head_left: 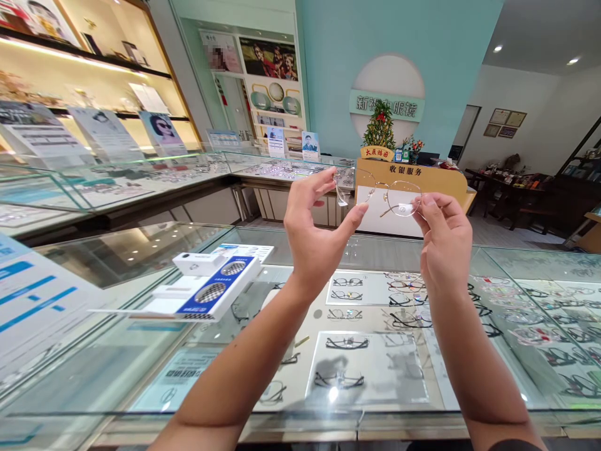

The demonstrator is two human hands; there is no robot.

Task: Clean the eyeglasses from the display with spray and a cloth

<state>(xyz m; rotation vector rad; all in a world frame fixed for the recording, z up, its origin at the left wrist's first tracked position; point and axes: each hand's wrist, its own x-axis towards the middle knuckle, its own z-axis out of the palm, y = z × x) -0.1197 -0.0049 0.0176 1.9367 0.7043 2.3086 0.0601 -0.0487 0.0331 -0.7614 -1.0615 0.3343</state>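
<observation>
A pair of thin gold-rimmed glasses (405, 181) is held up above the glass display counter, with a small white label on the lens at the right. My right hand (444, 235) pinches the glasses at that lens's outer edge. At the other end, my left hand (315, 228) has its thumb and fingers spread apart around the left lens; whether a fingertip touches the frame there cannot be made out. Both forearms reach over the counter.
Below the hands, the glass counter (282, 419) holds rows of glasses. A blue and white display stand (220, 288) rests on it at the left, near a tilted printed sign (37, 300). Behind are more glass cases and a yellow desk (422, 172) with a plant (378, 128).
</observation>
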